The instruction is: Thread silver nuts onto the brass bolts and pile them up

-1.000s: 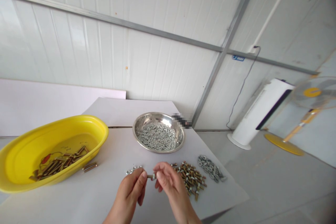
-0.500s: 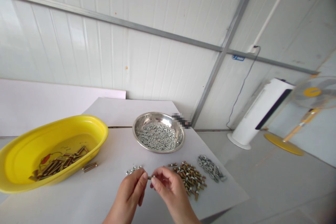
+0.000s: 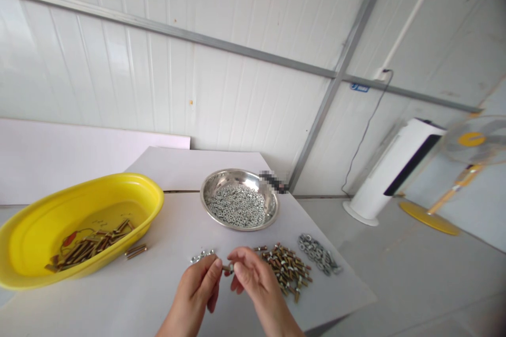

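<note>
My left hand (image 3: 200, 284) is closed, pinching a short brass-coloured threaded rod (image 3: 225, 268) between thumb and forefinger. At the rod's right end sits a silver nut (image 3: 231, 269). Around that end, the fingers of my right hand (image 3: 253, 276) are parted and curved, thumb and forefinger close beside the nut; whether they touch it I cannot tell. Just beyond my left hand lie several loose nuts (image 3: 202, 255). To the right of my right hand is a pile of rods with nuts on them (image 3: 288, 268).
A steel bowl (image 3: 209, 214) of nuts stands behind my hands. On the left, a yellow tub (image 3: 154, 197) contains bare rods, with several rods (image 3: 136, 251) beside it. Grey washers (image 3: 316, 253) lie near the table's right edge. A white tower unit (image 3: 389, 174) and a fan (image 3: 450, 189) stand beyond.
My right hand's fingers have loosened and spread slightly away from the rod's end, so the nut shows more. My left hand keeps its pinch in about the same place.
</note>
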Demonstrator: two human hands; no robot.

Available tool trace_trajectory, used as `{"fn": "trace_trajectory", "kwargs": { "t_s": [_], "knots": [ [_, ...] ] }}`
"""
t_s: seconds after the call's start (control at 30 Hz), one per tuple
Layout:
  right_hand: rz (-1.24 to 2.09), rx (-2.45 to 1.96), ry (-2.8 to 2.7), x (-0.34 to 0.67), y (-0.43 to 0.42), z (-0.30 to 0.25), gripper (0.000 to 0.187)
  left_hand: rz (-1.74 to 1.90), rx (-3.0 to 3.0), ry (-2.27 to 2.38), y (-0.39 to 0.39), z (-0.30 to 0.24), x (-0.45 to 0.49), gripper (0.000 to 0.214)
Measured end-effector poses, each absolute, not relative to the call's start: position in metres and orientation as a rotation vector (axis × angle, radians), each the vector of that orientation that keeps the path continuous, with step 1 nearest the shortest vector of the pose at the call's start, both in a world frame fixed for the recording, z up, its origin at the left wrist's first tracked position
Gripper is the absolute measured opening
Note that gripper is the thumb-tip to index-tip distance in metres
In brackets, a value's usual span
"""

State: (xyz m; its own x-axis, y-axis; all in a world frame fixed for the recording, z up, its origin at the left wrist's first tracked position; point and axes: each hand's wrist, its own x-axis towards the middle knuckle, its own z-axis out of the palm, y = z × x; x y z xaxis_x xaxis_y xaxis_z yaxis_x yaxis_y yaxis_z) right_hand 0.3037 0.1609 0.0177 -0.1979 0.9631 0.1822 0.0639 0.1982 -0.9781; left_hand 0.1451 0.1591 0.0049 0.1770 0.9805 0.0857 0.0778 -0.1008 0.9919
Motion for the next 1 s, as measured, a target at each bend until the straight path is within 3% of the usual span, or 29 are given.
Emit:
{"fn": "trace_trajectory", "kwargs": {
  "t_s": [0.2, 0.27, 0.77, 0.83, 1.0],
  "knots": [
    [0.953, -1.144, -1.571, 0.303, 0.165, 0.012, 0.016, 1.131, 1.303, 1.056, 0.162, 0.0, 0.146, 0.049],
    [0.949, -1.141, -1.571, 0.303, 0.166, 0.01, 0.014, 1.127, 1.323, 1.066, 0.163, -0.001, 0.145, 0.049],
    [1.316, -1.173, -1.475, 0.299, 0.16, 0.005, 0.074, 1.109, 1.578, 1.067, 0.152, 0.009, 0.149, 0.042],
    [1.274, -1.148, -1.456, 0.3, 0.161, 0.007, 0.07, 1.111, 1.551, 1.08, 0.154, 0.007, 0.148, 0.044],
    [1.115, -1.029, -1.482, 0.302, 0.161, 0.014, 0.039, 1.127, 1.412, 1.07, 0.16, 0.006, 0.146, 0.047]
  ]
}}
